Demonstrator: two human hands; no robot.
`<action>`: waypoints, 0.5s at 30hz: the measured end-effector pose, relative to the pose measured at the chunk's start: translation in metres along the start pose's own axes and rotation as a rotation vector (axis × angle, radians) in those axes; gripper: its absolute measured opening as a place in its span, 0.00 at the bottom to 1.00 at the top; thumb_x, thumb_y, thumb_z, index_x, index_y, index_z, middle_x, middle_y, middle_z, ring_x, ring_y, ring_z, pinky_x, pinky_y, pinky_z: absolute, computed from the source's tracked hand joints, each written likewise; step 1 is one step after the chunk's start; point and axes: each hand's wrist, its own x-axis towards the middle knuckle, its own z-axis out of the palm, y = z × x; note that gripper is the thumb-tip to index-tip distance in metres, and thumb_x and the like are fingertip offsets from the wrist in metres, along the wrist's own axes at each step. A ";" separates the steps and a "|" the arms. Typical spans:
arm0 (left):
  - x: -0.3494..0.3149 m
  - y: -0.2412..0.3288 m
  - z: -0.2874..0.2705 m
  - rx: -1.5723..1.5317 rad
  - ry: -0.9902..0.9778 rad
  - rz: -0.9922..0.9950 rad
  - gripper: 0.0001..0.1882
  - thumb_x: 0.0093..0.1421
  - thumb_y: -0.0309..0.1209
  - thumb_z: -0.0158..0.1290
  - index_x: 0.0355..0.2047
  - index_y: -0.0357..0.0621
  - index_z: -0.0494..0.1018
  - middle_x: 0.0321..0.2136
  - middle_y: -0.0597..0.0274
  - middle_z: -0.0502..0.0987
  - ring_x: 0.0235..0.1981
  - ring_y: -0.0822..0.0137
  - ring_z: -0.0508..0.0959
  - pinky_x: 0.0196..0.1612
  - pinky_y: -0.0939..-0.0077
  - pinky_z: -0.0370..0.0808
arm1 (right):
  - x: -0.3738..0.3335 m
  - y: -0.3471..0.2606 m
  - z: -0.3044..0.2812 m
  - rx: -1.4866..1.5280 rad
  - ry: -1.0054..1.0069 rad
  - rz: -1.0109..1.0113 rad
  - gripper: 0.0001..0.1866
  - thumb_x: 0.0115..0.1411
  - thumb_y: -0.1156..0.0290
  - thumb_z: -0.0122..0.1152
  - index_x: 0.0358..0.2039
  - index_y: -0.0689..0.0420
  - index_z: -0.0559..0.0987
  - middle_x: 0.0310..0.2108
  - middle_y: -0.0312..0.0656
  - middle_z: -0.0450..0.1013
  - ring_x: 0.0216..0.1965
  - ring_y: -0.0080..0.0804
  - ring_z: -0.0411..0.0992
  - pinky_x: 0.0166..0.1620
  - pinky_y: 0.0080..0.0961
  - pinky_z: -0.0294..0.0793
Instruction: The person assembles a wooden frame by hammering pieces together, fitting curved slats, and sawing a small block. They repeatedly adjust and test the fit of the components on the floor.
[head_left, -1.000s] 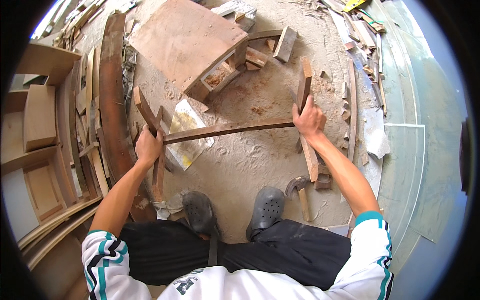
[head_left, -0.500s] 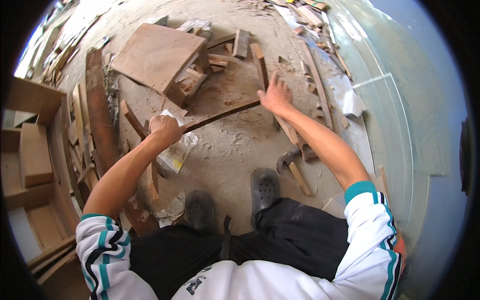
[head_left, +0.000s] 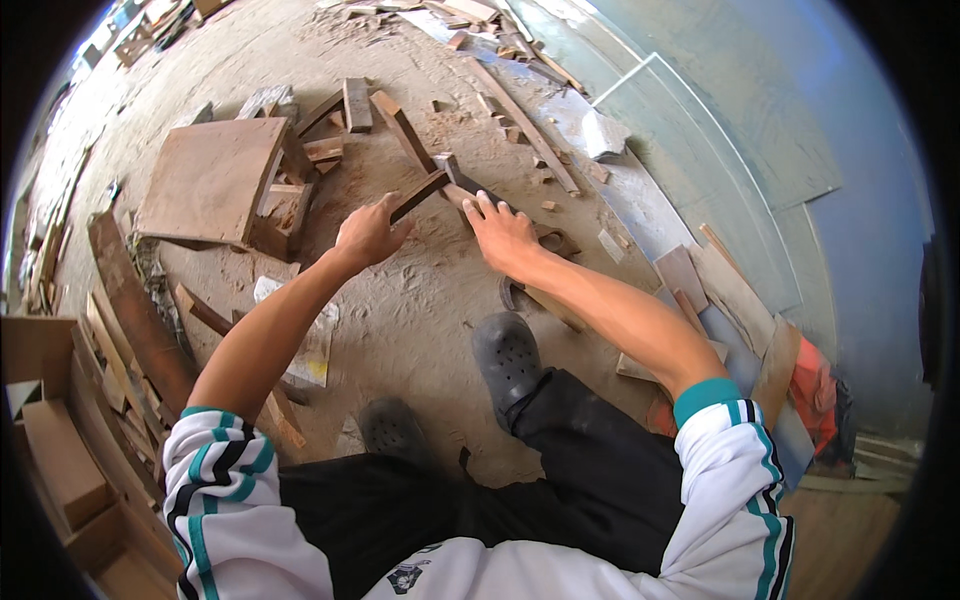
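My left hand (head_left: 370,234) is closed around one end of a dark narrow wooden strip (head_left: 421,195). The strip slants away to the upper right, and its far end lies over or beside a longer wooden batten (head_left: 405,132) on the ground. My right hand (head_left: 500,234) has its fingers stretched and apart beside the batten's near end; whether they touch it I cannot tell. Under my right forearm a hammer is mostly hidden, with its head (head_left: 510,294) showing near my shoe.
A brown wooden box (head_left: 210,180) lies at the far left with offcuts beside it. Wooden drawers or shelving (head_left: 62,450) stand at the near left, by a rusty board (head_left: 135,295). Glass sheets (head_left: 700,150) lean along the right, with scrap boards and a red bag (head_left: 812,395).
The view has swung to the right. My hands have come closer together, and my right hand has come off the strip's far end. My left hand still grips the strip.
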 end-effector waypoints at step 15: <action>0.022 -0.033 0.027 0.115 -0.104 -0.115 0.30 0.63 0.55 0.53 0.48 0.37 0.76 0.45 0.41 0.80 0.49 0.43 0.79 0.51 0.52 0.76 | -0.012 0.021 0.002 0.264 0.002 0.196 0.35 0.64 0.60 0.57 0.68 0.58 0.59 0.49 0.61 0.73 0.48 0.61 0.75 0.49 0.52 0.76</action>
